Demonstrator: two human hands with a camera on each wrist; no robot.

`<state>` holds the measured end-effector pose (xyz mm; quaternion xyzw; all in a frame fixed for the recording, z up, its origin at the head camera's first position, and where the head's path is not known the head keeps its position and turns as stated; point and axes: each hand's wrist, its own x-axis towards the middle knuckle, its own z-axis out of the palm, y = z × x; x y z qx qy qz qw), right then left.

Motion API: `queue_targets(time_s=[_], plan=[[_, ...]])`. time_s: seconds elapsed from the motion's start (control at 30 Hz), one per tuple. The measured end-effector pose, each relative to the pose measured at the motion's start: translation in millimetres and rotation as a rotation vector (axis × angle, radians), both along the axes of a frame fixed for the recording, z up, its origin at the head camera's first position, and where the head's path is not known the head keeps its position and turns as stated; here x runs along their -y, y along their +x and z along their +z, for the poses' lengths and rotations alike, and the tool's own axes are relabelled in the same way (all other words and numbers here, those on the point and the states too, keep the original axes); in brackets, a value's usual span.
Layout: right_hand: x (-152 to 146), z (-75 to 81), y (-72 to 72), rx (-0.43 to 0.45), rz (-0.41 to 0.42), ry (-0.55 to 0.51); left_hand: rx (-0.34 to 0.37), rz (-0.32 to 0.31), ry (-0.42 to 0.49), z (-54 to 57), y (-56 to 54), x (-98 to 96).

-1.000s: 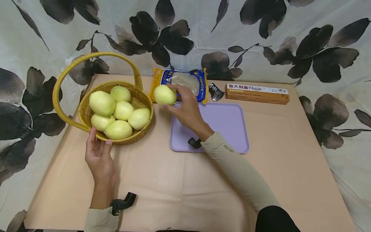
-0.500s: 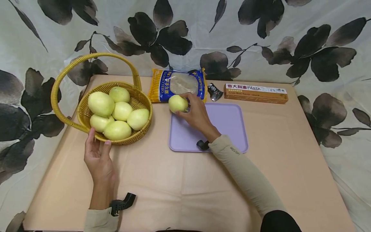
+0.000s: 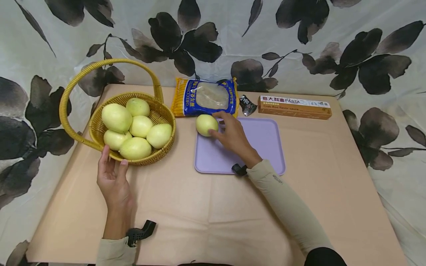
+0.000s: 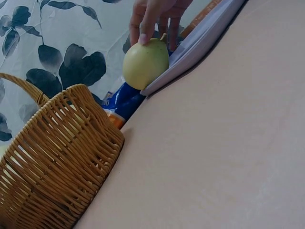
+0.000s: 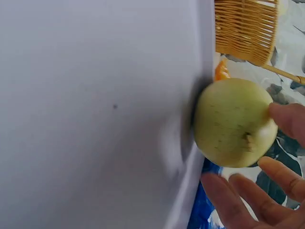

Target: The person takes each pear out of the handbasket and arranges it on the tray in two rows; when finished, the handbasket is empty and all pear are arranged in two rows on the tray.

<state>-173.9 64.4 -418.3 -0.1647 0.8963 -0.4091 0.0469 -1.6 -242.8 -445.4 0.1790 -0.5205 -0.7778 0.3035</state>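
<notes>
A round, pale yellow-green fruit [image 3: 206,125] with a short stem [image 5: 248,140] sits at the far left corner of the lilac tray [image 3: 213,164]. My right hand [image 3: 233,135] is just right of it. The thumb touches the fruit, while the other fingers stand spread with a gap to it in the right wrist view. My left hand [image 3: 114,183] touches the near side of the yellow wicker basket [image 3: 156,158] with extended fingers; some fingertips are hidden. Several similar fruits [image 3: 135,148] lie in the basket, under its arched handle [image 3: 64,111].
A blue and yellow pasta bag [image 3: 211,96] lies behind the tray. Right of the bag are a small black packet [image 3: 247,105] and an orange-brown pasta box [image 3: 294,107]. The table [image 3: 186,218] has a beige cover, and floral cloth [image 3: 253,44] hangs behind.
My right hand carried the fruit rightward from beside the basket to the tray corner. Its fingers have since drawn back from the fruit. My left hand and the basket have kept their places.
</notes>
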Motion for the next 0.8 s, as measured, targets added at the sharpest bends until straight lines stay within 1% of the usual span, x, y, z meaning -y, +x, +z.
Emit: queue_targets(time_s=[0.1, 0.23, 0.37, 0.47, 0.63, 0.8], plan=[[-2.7, 1.6, 1.2, 0.009, 0.007, -0.02, 0.023, 0.003, -0.024, 1.5, -0.1, 0.2], [-0.1, -0.5, 0.2, -0.032, 0.024, 0.003, 0.03, 0.005, -0.026, 2.2, -0.3, -0.1], [5.0, -2.3, -1.4, -0.066, -0.003, 0.023, 0.026, 0.008, -0.022, 1.1, -0.3, 0.4], [6.5, -2.4, -2.3, -0.06, -0.025, 0.021, 0.02, 0.009, -0.028, 0.2, -0.3, 0.9], [4.7, -1.3, -1.8, -0.054, -0.031, 0.029, 0.013, 0.006, -0.04, -0.3, -0.3, 1.1], [5.4, 4.0, 1.5, -0.106, -0.047, 0.065, 0.008, 0.01, -0.04, 0.1, -0.8, 0.1]])
